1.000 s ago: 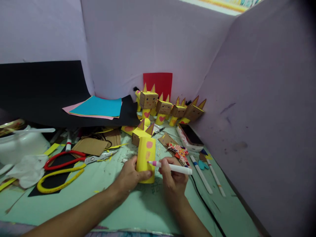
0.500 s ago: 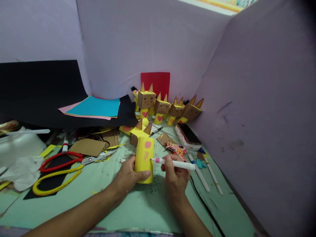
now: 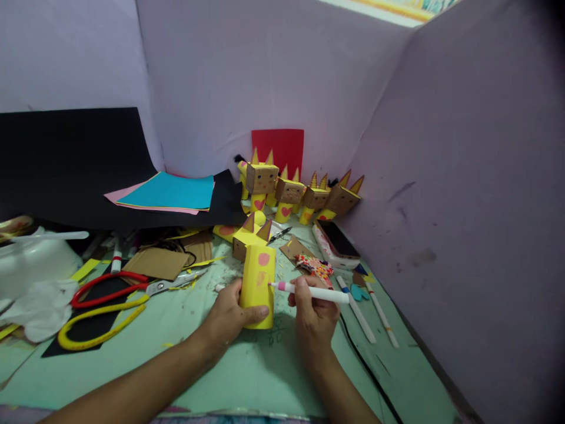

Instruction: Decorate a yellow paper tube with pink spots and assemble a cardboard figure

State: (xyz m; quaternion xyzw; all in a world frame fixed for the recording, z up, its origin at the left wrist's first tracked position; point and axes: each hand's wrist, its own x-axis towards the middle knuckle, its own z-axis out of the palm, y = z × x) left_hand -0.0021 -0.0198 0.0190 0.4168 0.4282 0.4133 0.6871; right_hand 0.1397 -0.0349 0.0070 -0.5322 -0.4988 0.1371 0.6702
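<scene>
Nothing has shifted since half a second ago — our left hand (image 3: 229, 315) grips the yellow tube (image 3: 257, 285) at frame centre. Our right hand (image 3: 314, 315) grasps the marker (image 3: 311, 291), tip at the tube's side.

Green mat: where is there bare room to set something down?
The green mat lies bare in front of the forearms, and right of the black cable toward the wall. Crowded: scissors left, loose markers right, paper figures behind the yellow tube.
</scene>
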